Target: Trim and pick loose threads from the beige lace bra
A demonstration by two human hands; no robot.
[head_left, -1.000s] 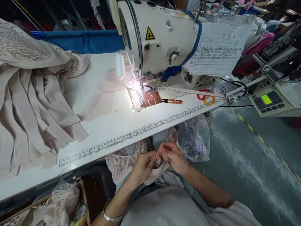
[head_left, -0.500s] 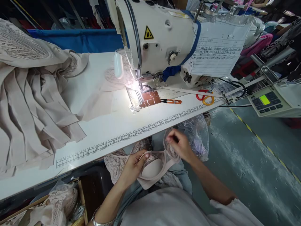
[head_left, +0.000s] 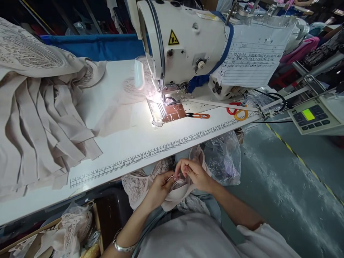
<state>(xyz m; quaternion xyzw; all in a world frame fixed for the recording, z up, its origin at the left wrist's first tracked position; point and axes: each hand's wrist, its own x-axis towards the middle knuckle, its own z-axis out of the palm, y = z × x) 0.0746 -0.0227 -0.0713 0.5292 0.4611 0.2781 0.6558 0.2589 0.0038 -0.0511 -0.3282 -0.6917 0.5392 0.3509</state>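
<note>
A pale pink lace bra (head_left: 137, 188) with moulded cups lies across my lap, below the front edge of the sewing table. My left hand (head_left: 159, 188) pinches the bra's upper edge between thumb and fingers. Close beside it, my right hand (head_left: 195, 173) is over the cup with its fingers curled, the fingertips near my left thumb. Whatever the right fingers hold, if anything, is too small to make out. Above them stands a white sewing machine (head_left: 185, 43) with its needle area lit.
Beige fabric pieces (head_left: 34, 132) are heaped on the table's left. Orange-handled snips (head_left: 200, 115) lie by the needle plate, with red and yellow rings (head_left: 241, 113) farther right. A box of lace pieces (head_left: 73, 229) is at lower left; a plastic bag (head_left: 228, 157) hangs beyond my right hand.
My right hand has moved left from the bra's right side to beside my left hand. The left hand keeps its pinch, and the whole view has shifted slightly.
</note>
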